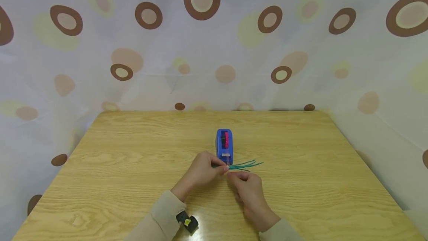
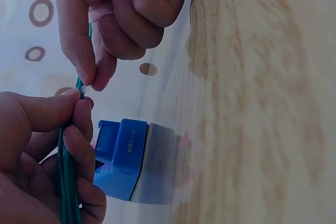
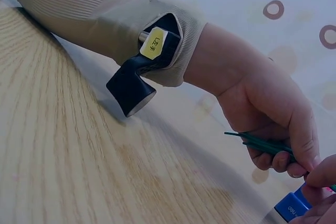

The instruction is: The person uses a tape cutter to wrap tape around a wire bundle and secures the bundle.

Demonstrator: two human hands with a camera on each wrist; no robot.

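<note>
Green, slender, slightly wavy strands form a bundle roughly midway between the left and right edges of the wood-grained tabletop. The left hand pinches them in its grip; the right hand pinches glassy clear tape, its extent hard to make out. Just beyond, toward the far edge, stands a smooth blue dispenser with a pink core. Fingers partly hide the bundle; the near edge is cut off.

Head view evenly lit, slightly soft — white glare on table, toward near edge. Wrist views dimmer, bluish; tape dispenser mirrored faintly.
</note>
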